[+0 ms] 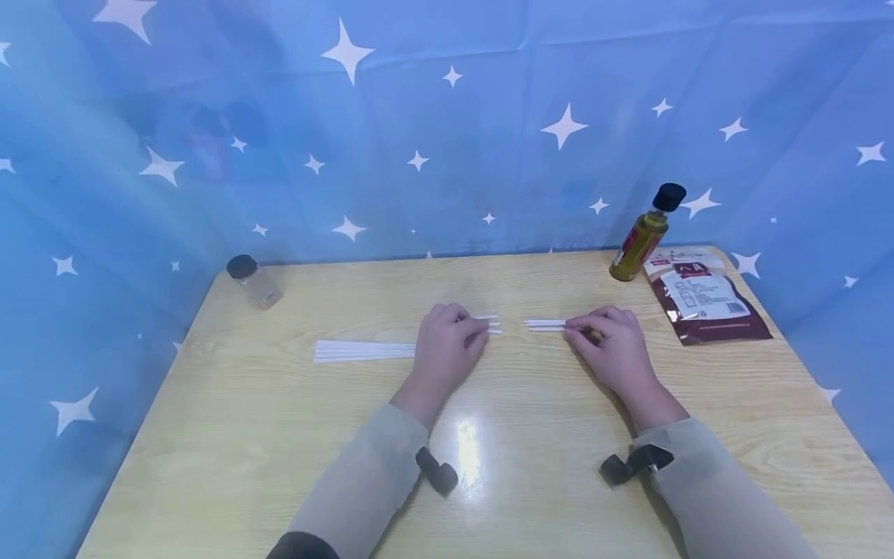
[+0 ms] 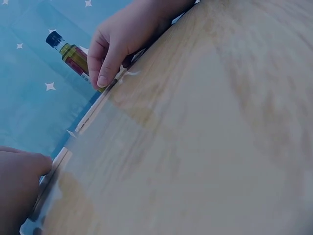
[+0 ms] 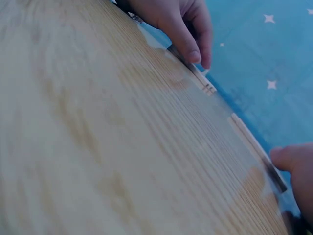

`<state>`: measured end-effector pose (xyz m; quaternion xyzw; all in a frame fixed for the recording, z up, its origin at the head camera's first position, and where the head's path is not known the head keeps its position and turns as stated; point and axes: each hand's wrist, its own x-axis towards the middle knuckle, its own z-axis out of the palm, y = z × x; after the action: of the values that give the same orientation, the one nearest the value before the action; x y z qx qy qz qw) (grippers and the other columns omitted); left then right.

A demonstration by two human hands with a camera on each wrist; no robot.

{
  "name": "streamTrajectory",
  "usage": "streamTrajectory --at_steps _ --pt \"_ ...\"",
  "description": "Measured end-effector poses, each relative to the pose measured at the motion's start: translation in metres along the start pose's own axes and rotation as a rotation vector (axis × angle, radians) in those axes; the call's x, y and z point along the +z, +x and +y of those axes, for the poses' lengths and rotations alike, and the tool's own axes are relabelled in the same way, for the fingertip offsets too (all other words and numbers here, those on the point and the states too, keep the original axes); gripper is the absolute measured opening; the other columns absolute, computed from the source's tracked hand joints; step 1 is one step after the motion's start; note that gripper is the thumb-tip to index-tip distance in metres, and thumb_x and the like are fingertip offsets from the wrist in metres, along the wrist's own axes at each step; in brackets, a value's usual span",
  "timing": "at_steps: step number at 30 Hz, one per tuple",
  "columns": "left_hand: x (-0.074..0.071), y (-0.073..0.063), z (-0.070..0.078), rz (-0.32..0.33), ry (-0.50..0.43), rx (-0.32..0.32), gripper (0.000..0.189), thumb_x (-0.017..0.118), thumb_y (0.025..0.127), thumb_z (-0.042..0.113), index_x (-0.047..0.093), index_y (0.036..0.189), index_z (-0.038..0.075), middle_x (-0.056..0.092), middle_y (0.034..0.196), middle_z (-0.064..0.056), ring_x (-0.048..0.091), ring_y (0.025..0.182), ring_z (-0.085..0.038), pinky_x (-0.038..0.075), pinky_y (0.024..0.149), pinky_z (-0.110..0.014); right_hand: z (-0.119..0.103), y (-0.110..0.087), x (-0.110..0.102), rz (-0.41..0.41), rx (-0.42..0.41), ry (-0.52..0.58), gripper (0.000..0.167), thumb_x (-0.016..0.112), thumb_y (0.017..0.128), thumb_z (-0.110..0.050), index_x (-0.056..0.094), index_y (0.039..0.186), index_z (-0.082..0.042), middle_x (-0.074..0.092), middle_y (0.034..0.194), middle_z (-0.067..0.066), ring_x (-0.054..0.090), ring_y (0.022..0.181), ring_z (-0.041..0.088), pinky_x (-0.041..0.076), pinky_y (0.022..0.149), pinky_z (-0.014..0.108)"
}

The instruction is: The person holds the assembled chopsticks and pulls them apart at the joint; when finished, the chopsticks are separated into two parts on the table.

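Okay, so closest to me are two pale sleeves (image 1: 370,473), each with a small dark wrist gadget (image 1: 436,470) on it, resting over a light wood-grain table (image 1: 531,481) that has a bright patch of glare in the middle.

Past the cuffs, the left hand (image 1: 447,341) has its thumb and fingers pinched on a little bunch of thin white sticks (image 3: 203,80), with the ends poking out toward the other hand. Right hand (image 1: 615,345) is doing the mirror image: fingers clamped on the near end of a second white bunch (image 1: 545,322), whose tips point back left. The two sets sit low over the table, roughly in line, with a small gap between the tips. Can't tell from here if they're actually touching the wood.

Out to the left there's a neat fan of white strips (image 1: 365,351) lying flat, right ends hidden by the left hand, so no clue where they finish.

Further back on the right, a shiny maroon packet (image 1: 701,299) with a white label lies flat, and just beside it stands a black-capped bottle (image 1: 639,247) of yellow-green stuff. Far left corner: a clear jar (image 1: 261,287), dark lid. Behind everything hangs a blue backdrop (image 1: 454,190) covered in white stars.
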<state>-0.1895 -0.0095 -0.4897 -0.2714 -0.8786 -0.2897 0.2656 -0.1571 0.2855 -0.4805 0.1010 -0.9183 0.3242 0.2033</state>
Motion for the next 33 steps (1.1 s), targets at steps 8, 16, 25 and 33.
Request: streamTrajectory --at_steps 8,16,25,33 --pt "-0.006 -0.004 0.004 0.046 -0.009 0.038 0.011 0.081 0.092 0.012 0.085 0.102 0.013 0.070 0.094 -0.002 0.059 0.084 -0.021 0.050 0.076 -0.034 -0.001 -0.001 0.003 0.025 -0.025 -0.009 0.014 0.086 0.090 -0.011 0.082 0.103 -0.006 0.069 0.099 0.010 0.051 0.093 0.028 0.035 0.079 0.041" --pt "-0.011 -0.004 0.005 0.089 -0.007 0.053 0.015 0.081 0.089 0.008 0.083 0.103 0.010 0.068 0.092 -0.002 0.060 0.085 -0.020 0.051 0.078 -0.034 -0.004 -0.001 0.003 0.000 -0.042 0.010 0.035 0.086 0.087 -0.019 0.078 0.119 -0.006 0.069 0.100 0.010 0.052 0.101 0.029 0.038 0.086 0.045" --pt "-0.023 -0.012 0.001 0.090 -0.013 0.043 0.013 0.081 0.088 0.007 0.082 0.100 0.007 0.068 0.092 -0.004 0.062 0.087 -0.023 0.053 0.079 -0.036 -0.018 -0.004 0.010 0.009 -0.113 -0.008 0.024 0.085 0.088 -0.018 0.081 0.109 -0.007 0.068 0.099 0.008 0.054 0.099 0.030 0.041 0.084 0.046" --pt "-0.041 -0.024 -0.007 0.093 -0.004 0.063 0.014 0.080 0.088 0.006 0.082 0.102 0.007 0.070 0.095 -0.005 0.064 0.090 -0.023 0.055 0.082 -0.037 -0.034 -0.005 0.022 0.010 -0.153 0.027 0.023 0.083 0.087 -0.016 0.081 0.107 -0.006 0.070 0.097 0.008 0.056 0.097 0.030 0.041 0.084 0.045"
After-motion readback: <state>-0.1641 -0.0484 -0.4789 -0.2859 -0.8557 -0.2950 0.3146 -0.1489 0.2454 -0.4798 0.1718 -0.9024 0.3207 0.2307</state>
